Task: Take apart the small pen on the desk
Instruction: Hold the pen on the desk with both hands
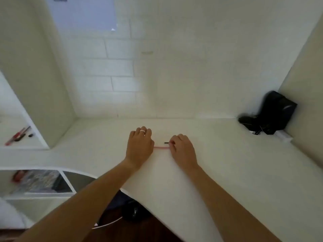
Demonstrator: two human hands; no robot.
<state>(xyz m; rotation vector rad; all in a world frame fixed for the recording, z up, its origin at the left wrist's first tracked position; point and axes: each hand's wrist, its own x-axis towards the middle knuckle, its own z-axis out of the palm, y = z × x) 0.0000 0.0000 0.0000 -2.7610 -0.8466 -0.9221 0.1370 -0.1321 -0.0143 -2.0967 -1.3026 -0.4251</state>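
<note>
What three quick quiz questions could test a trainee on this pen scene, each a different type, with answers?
1. True or false: both hands rest on the white desk.
2. Which hand wears a ring: A left hand, B right hand?
3. Fill in: the thin part spanning between the hands is ____ in colour.

Key: 1 true. 2 A, the ring is on the left hand. 3 pink, the pink tube; a small black piece lies just beyond it.
</note>
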